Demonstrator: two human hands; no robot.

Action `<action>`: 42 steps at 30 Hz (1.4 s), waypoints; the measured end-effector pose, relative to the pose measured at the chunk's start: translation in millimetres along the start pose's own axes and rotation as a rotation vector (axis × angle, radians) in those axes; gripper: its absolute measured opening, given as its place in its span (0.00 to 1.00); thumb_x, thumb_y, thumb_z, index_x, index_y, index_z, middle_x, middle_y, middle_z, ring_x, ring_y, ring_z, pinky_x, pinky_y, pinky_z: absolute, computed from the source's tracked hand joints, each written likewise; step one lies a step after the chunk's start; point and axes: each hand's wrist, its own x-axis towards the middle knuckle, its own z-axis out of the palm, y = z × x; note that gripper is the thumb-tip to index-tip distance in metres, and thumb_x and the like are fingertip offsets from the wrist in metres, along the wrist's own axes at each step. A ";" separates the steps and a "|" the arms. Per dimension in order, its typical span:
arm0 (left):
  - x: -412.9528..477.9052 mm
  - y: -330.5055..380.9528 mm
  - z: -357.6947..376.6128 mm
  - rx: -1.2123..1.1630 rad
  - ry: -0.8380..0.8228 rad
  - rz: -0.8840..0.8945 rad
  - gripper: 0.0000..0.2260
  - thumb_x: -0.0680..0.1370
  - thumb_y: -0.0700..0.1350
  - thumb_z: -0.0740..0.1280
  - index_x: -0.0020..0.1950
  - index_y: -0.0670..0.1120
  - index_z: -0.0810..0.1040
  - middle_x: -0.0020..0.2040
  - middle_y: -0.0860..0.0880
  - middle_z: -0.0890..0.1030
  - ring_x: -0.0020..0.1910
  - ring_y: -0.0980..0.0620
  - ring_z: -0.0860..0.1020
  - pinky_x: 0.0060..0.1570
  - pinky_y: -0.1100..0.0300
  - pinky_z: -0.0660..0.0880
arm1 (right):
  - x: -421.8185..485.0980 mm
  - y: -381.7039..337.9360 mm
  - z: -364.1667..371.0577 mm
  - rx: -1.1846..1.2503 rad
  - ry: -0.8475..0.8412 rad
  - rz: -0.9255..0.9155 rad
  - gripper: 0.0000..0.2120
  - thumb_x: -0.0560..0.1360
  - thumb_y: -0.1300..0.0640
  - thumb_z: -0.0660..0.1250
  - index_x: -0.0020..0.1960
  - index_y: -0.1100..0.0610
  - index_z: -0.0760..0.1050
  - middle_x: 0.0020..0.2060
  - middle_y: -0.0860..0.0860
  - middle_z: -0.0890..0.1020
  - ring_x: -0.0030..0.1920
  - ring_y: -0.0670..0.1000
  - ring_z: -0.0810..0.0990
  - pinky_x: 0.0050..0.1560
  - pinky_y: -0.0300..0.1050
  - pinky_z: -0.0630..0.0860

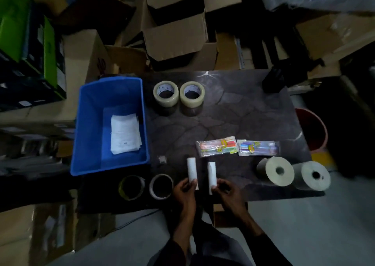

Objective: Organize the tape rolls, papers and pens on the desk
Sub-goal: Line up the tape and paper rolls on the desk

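The left hand (185,190) is closed around the near end of a small white paper roll (192,171), fingers wrapped on it, at the near edge of the dark desk (233,111). The right hand (226,190) grips the near end of a second white paper roll (211,174) in the same manner; the two rolls stand side by side, apart, pointing away from the person. Left of the hands, two thin tape rings (130,187) (161,186) lie flat near the desk's front edge. Two thick clear tape rolls (165,93) (192,94) sit just beside each other at the far side of the desk. Two clear packets of coloured pens (217,146) (258,147) lie next to each other beyond the hands. To the right, two large grey paper rolls (276,171) (313,176) rest on their sides, touching or nearly so. A blue bin (89,127) stands at the left end of the desk and holds a stack of white papers (124,133). Cardboard boxes (176,22) fill the area behind the desk.
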 end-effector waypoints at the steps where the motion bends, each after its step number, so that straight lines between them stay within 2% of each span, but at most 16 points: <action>1: 0.8 -5.8 -7.1 0.026 0.017 0.011 0.06 0.71 0.35 0.74 0.46 0.36 0.82 0.39 0.45 0.82 0.40 0.50 0.78 0.39 0.62 0.75 | -5.6 7.5 6.5 -0.020 -0.008 0.000 0.07 0.73 0.68 0.72 0.51 0.61 0.82 0.42 0.52 0.87 0.43 0.50 0.84 0.49 0.49 0.82; 3: -1.2 -17.1 -24.1 0.097 0.039 0.078 0.06 0.72 0.37 0.74 0.46 0.35 0.82 0.39 0.45 0.82 0.39 0.51 0.77 0.35 0.71 0.72 | -11.7 18.1 18.3 -0.068 -0.001 -0.013 0.07 0.73 0.68 0.72 0.49 0.60 0.82 0.42 0.53 0.87 0.42 0.48 0.84 0.49 0.50 0.81; 5: -4.9 -22.2 -42.0 0.171 0.064 0.145 0.05 0.74 0.42 0.73 0.45 0.40 0.83 0.38 0.48 0.82 0.38 0.52 0.78 0.36 0.67 0.71 | -14.1 24.1 29.2 -0.101 -0.014 -0.044 0.06 0.74 0.66 0.72 0.48 0.58 0.83 0.41 0.51 0.87 0.42 0.45 0.84 0.48 0.48 0.81; 7: -0.5 -31.0 -57.2 0.260 0.105 0.159 0.07 0.73 0.47 0.74 0.47 0.45 0.84 0.39 0.50 0.84 0.39 0.52 0.81 0.41 0.61 0.75 | -13.4 25.5 40.5 -0.118 -0.026 -0.070 0.06 0.74 0.66 0.72 0.48 0.58 0.83 0.41 0.52 0.87 0.42 0.47 0.84 0.48 0.49 0.81; 10: 7.3 -38.9 -67.1 0.196 0.147 0.112 0.08 0.72 0.45 0.75 0.49 0.44 0.84 0.42 0.47 0.85 0.40 0.48 0.82 0.47 0.53 0.79 | -12.0 24.0 55.2 -0.086 -0.020 -0.054 0.07 0.73 0.69 0.71 0.45 0.59 0.83 0.39 0.54 0.87 0.40 0.51 0.83 0.46 0.53 0.81; 13: 8.6 -37.4 -66.7 0.134 0.146 0.114 0.04 0.72 0.44 0.75 0.45 0.47 0.83 0.38 0.48 0.84 0.37 0.49 0.81 0.45 0.54 0.79 | -9.6 28.8 66.8 -0.063 -0.003 -0.016 0.07 0.71 0.69 0.74 0.44 0.58 0.82 0.38 0.57 0.85 0.39 0.54 0.83 0.46 0.57 0.81; 15: 10.0 -34.4 -63.7 0.084 0.137 0.122 0.04 0.72 0.42 0.75 0.40 0.47 0.81 0.36 0.48 0.82 0.35 0.50 0.79 0.43 0.58 0.75 | -7.6 35.4 70.4 -0.102 0.015 -0.024 0.09 0.70 0.69 0.75 0.42 0.56 0.81 0.35 0.52 0.85 0.36 0.48 0.83 0.44 0.51 0.80; 17: 13.5 -33.5 -60.4 0.053 0.148 0.117 0.03 0.71 0.39 0.76 0.40 0.42 0.83 0.36 0.45 0.83 0.34 0.51 0.78 0.42 0.59 0.73 | -7.5 37.9 72.3 -0.134 0.041 -0.042 0.10 0.70 0.70 0.74 0.41 0.56 0.80 0.33 0.48 0.84 0.32 0.39 0.80 0.40 0.43 0.77; 22: 18.2 -37.9 -56.3 0.095 0.198 0.134 0.05 0.70 0.41 0.76 0.40 0.40 0.84 0.36 0.43 0.84 0.35 0.46 0.80 0.43 0.57 0.75 | -9.9 36.0 71.6 -0.178 0.066 -0.094 0.06 0.73 0.69 0.72 0.50 0.66 0.81 0.38 0.54 0.82 0.33 0.33 0.79 0.38 0.29 0.75; 26: 17.2 -37.1 -56.7 0.112 0.194 0.171 0.05 0.71 0.42 0.76 0.41 0.41 0.84 0.33 0.47 0.82 0.33 0.49 0.78 0.39 0.61 0.70 | -10.6 36.3 70.6 -0.191 0.048 -0.142 0.06 0.74 0.66 0.72 0.50 0.67 0.82 0.42 0.55 0.84 0.36 0.34 0.79 0.41 0.32 0.76; 29: 15.0 -32.7 -58.7 0.132 0.189 0.199 0.06 0.71 0.43 0.75 0.41 0.41 0.85 0.34 0.48 0.82 0.33 0.52 0.78 0.39 0.63 0.69 | -11.4 36.1 71.1 -0.173 0.044 -0.171 0.07 0.75 0.65 0.72 0.52 0.67 0.82 0.45 0.58 0.85 0.41 0.41 0.81 0.45 0.36 0.77; 32: 13.4 -31.8 -58.2 0.152 0.205 0.212 0.06 0.71 0.44 0.75 0.41 0.40 0.85 0.35 0.46 0.83 0.33 0.52 0.78 0.38 0.64 0.68 | -9.7 39.3 72.0 -0.160 0.042 -0.171 0.08 0.74 0.64 0.72 0.53 0.66 0.82 0.46 0.59 0.85 0.40 0.38 0.80 0.48 0.38 0.77; 34: 11.8 -30.9 -58.2 0.170 0.224 0.224 0.07 0.71 0.44 0.76 0.41 0.41 0.85 0.36 0.45 0.85 0.33 0.52 0.79 0.38 0.64 0.68 | -8.9 39.8 71.7 -0.157 0.050 -0.152 0.09 0.75 0.64 0.73 0.54 0.65 0.82 0.47 0.57 0.85 0.38 0.33 0.79 0.46 0.30 0.75; 37: -0.1 -25.5 -55.2 0.199 0.304 0.243 0.08 0.71 0.48 0.76 0.40 0.43 0.85 0.37 0.45 0.85 0.34 0.54 0.78 0.38 0.63 0.69 | -8.4 38.4 66.7 -0.187 0.043 -0.129 0.11 0.76 0.62 0.72 0.57 0.65 0.81 0.48 0.55 0.84 0.44 0.39 0.80 0.43 0.22 0.72; 40: -11.9 -17.4 -49.3 0.194 0.389 0.341 0.11 0.71 0.53 0.75 0.42 0.46 0.85 0.40 0.47 0.85 0.39 0.53 0.80 0.41 0.60 0.72 | -8.4 36.9 52.7 -0.092 0.022 -0.138 0.08 0.76 0.64 0.70 0.55 0.63 0.81 0.48 0.56 0.84 0.39 0.33 0.80 0.45 0.30 0.76; 42: -20.6 -14.3 -35.0 0.214 0.401 0.487 0.13 0.70 0.54 0.75 0.46 0.45 0.83 0.46 0.45 0.83 0.45 0.49 0.80 0.47 0.61 0.74 | -9.2 33.3 32.1 -0.037 0.035 -0.168 0.06 0.77 0.61 0.70 0.53 0.57 0.82 0.48 0.54 0.85 0.43 0.37 0.81 0.51 0.41 0.78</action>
